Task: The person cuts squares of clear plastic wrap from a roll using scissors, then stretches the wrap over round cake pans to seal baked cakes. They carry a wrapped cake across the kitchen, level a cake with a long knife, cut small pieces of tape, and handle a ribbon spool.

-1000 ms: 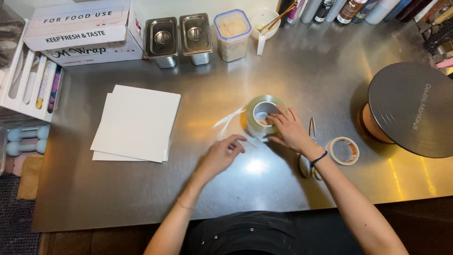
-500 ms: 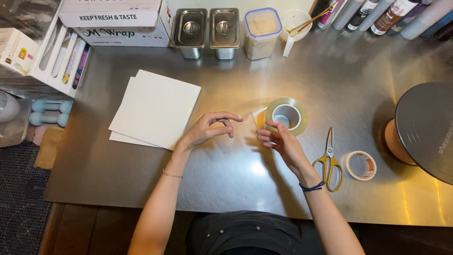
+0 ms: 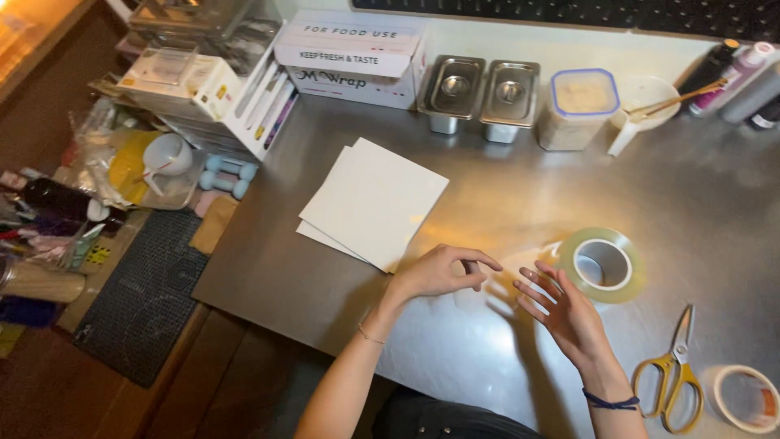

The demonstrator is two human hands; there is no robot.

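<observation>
A stack of white square boards [image 3: 375,202] is laid flat on the steel table [image 3: 504,187], and just right of it the left hand [image 3: 439,272] is held loosely curled, nothing gripped. The right hand [image 3: 565,313] is spread open beside it, empty too. The big roll of clear tape [image 3: 603,264] is parked flat just past those fingers, with yellow-handled scissors [image 3: 671,375] and a smaller tape roll [image 3: 746,397] further right.

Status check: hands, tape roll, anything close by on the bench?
Left hand loosely curled, empty. Right hand open, just short of the clear tape roll, lying flat. White boards left of hands, yellow scissors right.
</observation>
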